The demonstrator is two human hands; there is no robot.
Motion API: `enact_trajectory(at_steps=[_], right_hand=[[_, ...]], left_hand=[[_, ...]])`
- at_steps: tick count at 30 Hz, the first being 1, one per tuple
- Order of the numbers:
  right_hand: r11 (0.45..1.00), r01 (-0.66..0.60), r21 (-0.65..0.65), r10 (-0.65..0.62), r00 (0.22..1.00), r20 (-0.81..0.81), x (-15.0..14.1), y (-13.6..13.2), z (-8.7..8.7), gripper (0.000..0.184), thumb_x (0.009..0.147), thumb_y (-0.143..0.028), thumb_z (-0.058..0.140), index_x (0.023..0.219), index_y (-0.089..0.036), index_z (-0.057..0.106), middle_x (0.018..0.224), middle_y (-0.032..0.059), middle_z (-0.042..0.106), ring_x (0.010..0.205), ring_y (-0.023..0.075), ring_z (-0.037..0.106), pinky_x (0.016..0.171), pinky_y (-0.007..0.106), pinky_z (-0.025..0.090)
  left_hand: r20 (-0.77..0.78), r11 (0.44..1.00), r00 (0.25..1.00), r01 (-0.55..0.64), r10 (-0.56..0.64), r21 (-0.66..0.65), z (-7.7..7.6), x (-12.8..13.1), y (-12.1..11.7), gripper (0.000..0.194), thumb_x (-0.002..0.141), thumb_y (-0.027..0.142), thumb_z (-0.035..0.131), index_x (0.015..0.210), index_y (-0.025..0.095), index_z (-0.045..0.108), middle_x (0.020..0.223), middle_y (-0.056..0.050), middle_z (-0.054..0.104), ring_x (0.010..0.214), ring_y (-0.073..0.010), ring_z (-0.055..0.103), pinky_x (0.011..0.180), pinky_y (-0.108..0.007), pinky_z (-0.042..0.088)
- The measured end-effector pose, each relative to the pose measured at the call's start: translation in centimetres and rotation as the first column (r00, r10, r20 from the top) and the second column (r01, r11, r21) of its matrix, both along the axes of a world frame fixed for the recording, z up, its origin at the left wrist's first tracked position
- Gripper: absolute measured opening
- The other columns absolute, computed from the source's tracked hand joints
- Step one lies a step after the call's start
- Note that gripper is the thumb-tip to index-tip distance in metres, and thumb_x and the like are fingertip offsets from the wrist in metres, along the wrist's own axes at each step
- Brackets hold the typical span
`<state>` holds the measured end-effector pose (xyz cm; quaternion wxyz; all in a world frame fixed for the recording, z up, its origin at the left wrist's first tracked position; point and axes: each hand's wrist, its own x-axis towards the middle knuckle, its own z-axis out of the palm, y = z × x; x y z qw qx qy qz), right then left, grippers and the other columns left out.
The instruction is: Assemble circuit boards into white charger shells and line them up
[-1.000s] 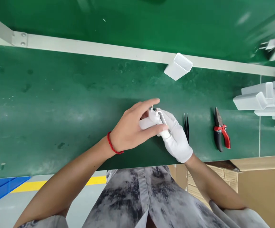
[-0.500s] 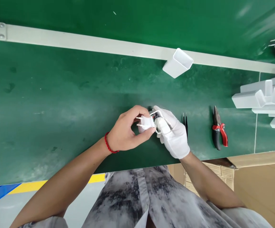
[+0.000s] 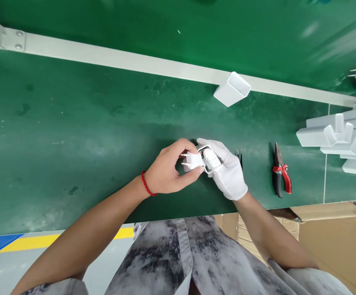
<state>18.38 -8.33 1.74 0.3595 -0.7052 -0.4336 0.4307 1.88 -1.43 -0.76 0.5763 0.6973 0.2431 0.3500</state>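
My bare left hand (image 3: 173, 166) pinches a white two-pin plug piece (image 3: 193, 160) between thumb and fingers, its metal pins pointing left. Facing it, my white-gloved right hand (image 3: 225, 170) is closed round an open-ended white charger housing (image 3: 208, 147), with the gloved thumb pressed at its mouth. Small dark and coloured parts show inside the opening, too small to name. The plug piece and the housing meet at a slant, and the fingers hide much of both. Black tweezers (image 3: 240, 158) lie partly behind the gloved hand.
Red-and-black pliers (image 3: 281, 172) lie to the right on the green bench. Farther back, a white rectangular sleeve (image 3: 231, 90) stands near the pale rail (image 3: 119, 56). Several white housings (image 3: 313, 137) are piled at the right edge. A cardboard box (image 3: 334, 241) sits below the bench's front edge.
The camera view has shifted slightly. The gloved thumb has moved a little within the housing's mouth, and both hands keep their grips on the plug piece and the housing.
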Motion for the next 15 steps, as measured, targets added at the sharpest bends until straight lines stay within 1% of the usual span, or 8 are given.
enact_trajectory(at_steps=[2, 5, 7, 9, 10, 12, 15], right_hand=[[0.999, -0.006, -0.047, 0.002, 0.997, -0.081, 0.4, 0.0, 0.4, 0.044, 0.094, -0.056, 0.055, 0.123, -0.027, 0.070, 0.120, 0.0078, 0.062, 0.061, 0.0082, 0.056, 0.048, 0.026, 0.050], [0.990, -0.033, -0.139, 0.001, 0.975, -0.223, 0.9, -0.1, 1.2, 0.054, 0.094, -0.061, 0.051, 0.130, -0.023, 0.066, 0.108, 0.0076, 0.065, 0.060, 0.0092, 0.058, 0.048, 0.026, 0.052], [0.988, -0.041, -0.152, 0.007, 0.976, -0.218, 1.0, -0.2, 1.4, 0.054, 0.092, -0.059, 0.056, 0.132, -0.022, 0.064, 0.116, 0.0088, 0.063, 0.062, 0.0094, 0.059, 0.048, 0.025, 0.054], [0.988, -0.050, -0.145, 0.025, 0.986, -0.165, 0.7, -0.4, 1.4, 0.054, 0.090, -0.055, 0.062, 0.134, -0.024, 0.062, 0.129, 0.0100, 0.058, 0.061, 0.0075, 0.058, 0.045, 0.024, 0.053], [0.989, -0.046, -0.138, 0.027, 0.989, -0.143, 0.6, -0.5, 1.4, 0.053, 0.090, -0.055, 0.062, 0.134, -0.025, 0.062, 0.132, 0.0101, 0.056, 0.060, 0.0066, 0.057, 0.043, 0.024, 0.052], [0.993, -0.032, -0.118, 0.016, 0.991, -0.134, 0.4, -0.6, 1.2, 0.052, 0.091, -0.055, 0.060, 0.134, -0.026, 0.062, 0.133, 0.0097, 0.056, 0.058, 0.0056, 0.056, 0.042, 0.023, 0.051], [0.996, -0.005, -0.092, -0.011, 0.984, -0.180, 0.4, -0.7, 1.0, 0.053, 0.090, -0.056, 0.061, 0.133, -0.024, 0.064, 0.136, 0.0096, 0.054, 0.059, 0.0059, 0.059, 0.046, 0.024, 0.054]], left_hand=[[0.011, 1.000, 1.000, -0.009, 0.009, 0.021, 0.0, 0.0, 0.0, 0.023, 0.084, 0.024, 0.066, 0.097, 0.022, 0.047, 0.085, 0.001, 0.060, 0.066, -0.0098, 0.057, 0.057, -0.021, 0.047], [0.032, 0.999, 0.999, -0.025, 0.024, 0.031, 0.1, 0.0, 0.1, 0.022, 0.084, 0.022, 0.066, 0.096, 0.022, 0.047, 0.084, 0.001, 0.059, 0.064, -0.0092, 0.056, 0.055, -0.020, 0.046], [0.038, 0.999, 0.999, -0.031, 0.030, 0.025, 0.1, 0.0, 0.1, 0.023, 0.084, 0.023, 0.067, 0.095, 0.022, 0.046, 0.083, 0.002, 0.058, 0.064, -0.0091, 0.056, 0.055, -0.019, 0.045], [0.037, 1.000, 0.999, -0.027, 0.027, 0.015, 0.0, 0.1, 0.1, 0.025, 0.083, 0.023, 0.068, 0.095, 0.022, 0.046, 0.083, 0.001, 0.058, 0.065, -0.0094, 0.057, 0.055, -0.020, 0.046], [0.035, 1.000, 0.999, -0.024, 0.024, 0.010, 0.0, 0.1, 0.1, 0.025, 0.083, 0.024, 0.068, 0.095, 0.022, 0.046, 0.083, 0.001, 0.058, 0.065, -0.0096, 0.057, 0.056, -0.020, 0.046], [0.035, 1.000, 0.999, -0.022, 0.022, -0.003, -0.1, 0.1, 0.0, 0.025, 0.083, 0.025, 0.067, 0.095, 0.022, 0.046, 0.083, 0.001, 0.058, 0.065, -0.0098, 0.057, 0.056, -0.020, 0.046], [0.043, 0.999, 0.999, -0.031, 0.032, -0.008, -0.2, 0.1, 0.0, 0.025, 0.083, 0.024, 0.068, 0.095, 0.022, 0.046, 0.084, 0.001, 0.058, 0.065, -0.0096, 0.057, 0.055, -0.020, 0.046]])
